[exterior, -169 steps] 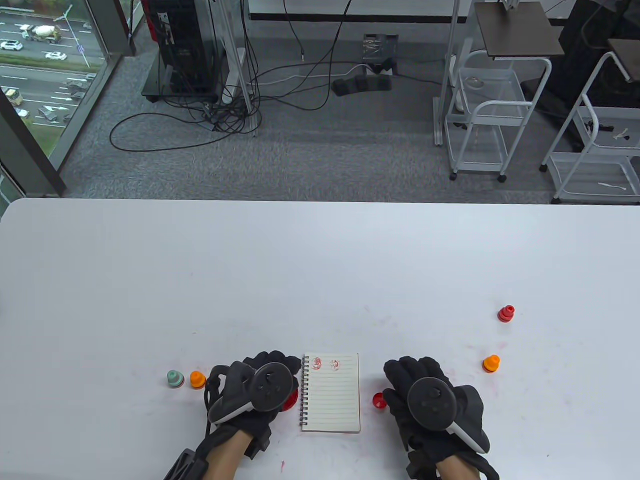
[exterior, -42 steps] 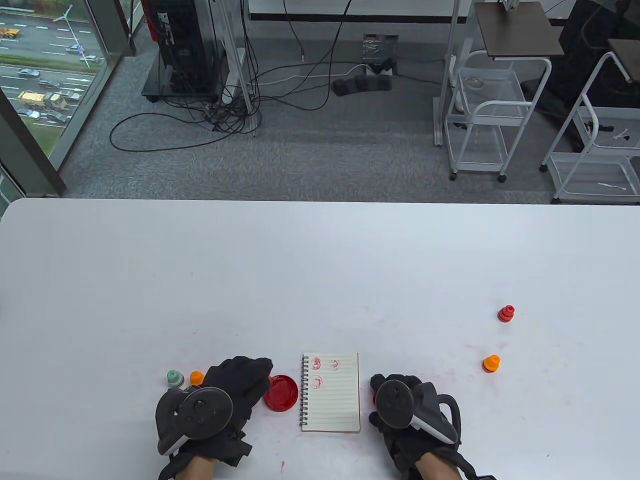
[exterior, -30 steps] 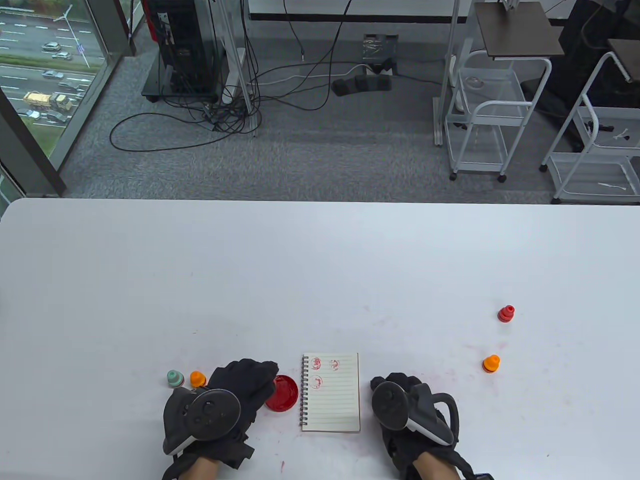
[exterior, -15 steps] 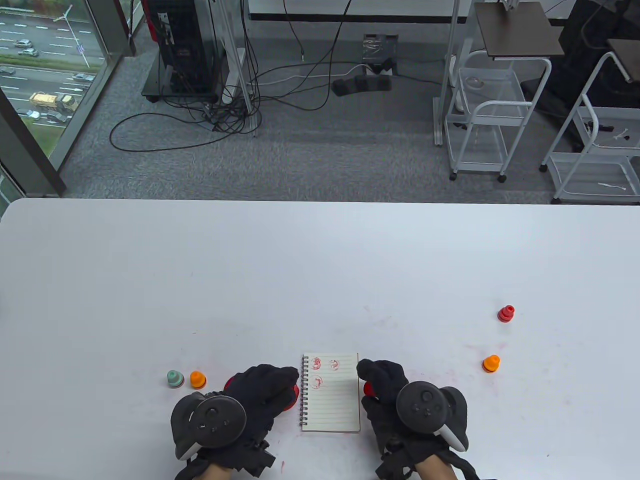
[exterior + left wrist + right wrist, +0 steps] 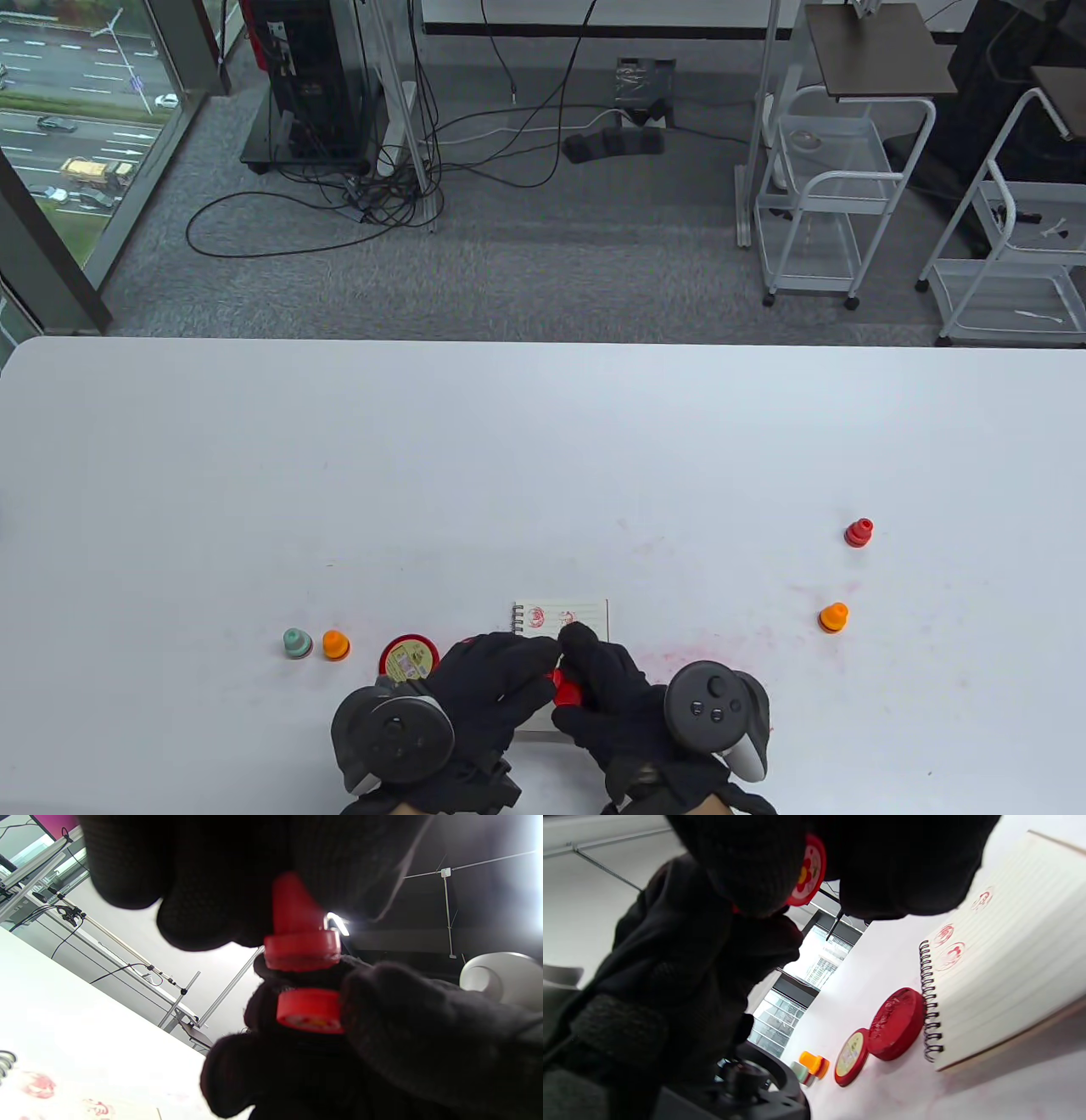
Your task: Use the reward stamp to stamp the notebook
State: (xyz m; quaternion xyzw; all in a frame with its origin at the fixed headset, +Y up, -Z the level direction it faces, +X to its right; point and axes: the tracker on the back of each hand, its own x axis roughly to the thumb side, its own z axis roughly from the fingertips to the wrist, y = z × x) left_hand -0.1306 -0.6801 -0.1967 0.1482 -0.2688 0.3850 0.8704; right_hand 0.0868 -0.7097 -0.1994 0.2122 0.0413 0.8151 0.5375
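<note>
Room: grey carpet behind the white table [image 5: 543, 441], with tangled black cables, a dark equipment stand, white wire carts and a window over a road at far left.
Table: faint red ink smears show near the front edge and toward the right side.
Notebook [image 5: 585, 615]: spiral-bound, lined, lying flat near the front edge; both hands cover most of it in the table view. Red stamp marks sit on its top lines, seen also in the right wrist view [image 5: 1005, 963].
Left hand [image 5: 488, 688]: raised over the notebook, fingers curled onto the upper red piece [image 5: 297, 929], which has a cone-like top and a round flange.
Right hand [image 5: 607, 688]: meets the left hand above the page, fingers closed around the red reward stamp [image 5: 312, 1012], a round disc with a red and yellow flower face [image 5: 808, 870].
Stamp pieces: upper piece and disc sit in line, a narrow gap between them, both held clear of the paper.
Ink pad [image 5: 897, 1024]: open red dish just beside the spiral binding, on the table.
Ink pad lid [image 5: 409, 660]: red with a yellowish label, just left of the pad.
Left spare stamps: a green stamp [image 5: 297, 643] and an orange stamp [image 5: 336, 644], side by side.
Right spare stamps: a red stamp [image 5: 859, 532] and another orange stamp [image 5: 834, 617], well apart from the hands.
</note>
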